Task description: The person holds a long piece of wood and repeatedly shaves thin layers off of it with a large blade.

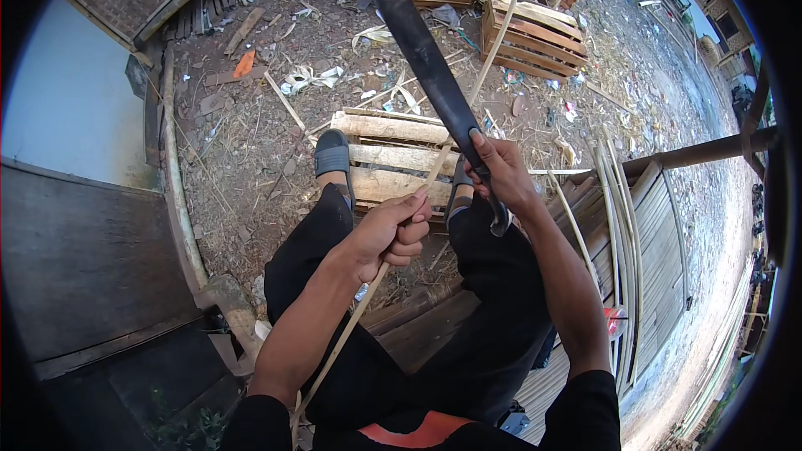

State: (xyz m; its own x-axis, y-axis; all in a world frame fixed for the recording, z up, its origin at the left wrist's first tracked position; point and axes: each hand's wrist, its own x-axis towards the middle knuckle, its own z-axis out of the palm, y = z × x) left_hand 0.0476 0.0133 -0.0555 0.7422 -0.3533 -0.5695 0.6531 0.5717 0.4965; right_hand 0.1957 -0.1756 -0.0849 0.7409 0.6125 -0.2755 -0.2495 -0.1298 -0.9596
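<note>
My left hand [391,230] is closed round a long thin bamboo strip [493,48], which runs from beside my left forearm up and away to the far right. In my right hand [501,169] I grip a machete [426,58] by its dark handle, whose curved end shows below my fist. The broad dark blade points up and to the left, above the strip. Blade and strip cross near my right hand; whether they touch I cannot tell. Beneath both hands, a low wooden slatted crate [388,156] lies between my sandalled feet.
Several wooden crates [535,38] stand farther off on the littered ground. To my right, long bamboo strips [620,217] lean on a bamboo bench [660,259]. A wall [75,100] rises on the left, with a pole [174,167] along its foot.
</note>
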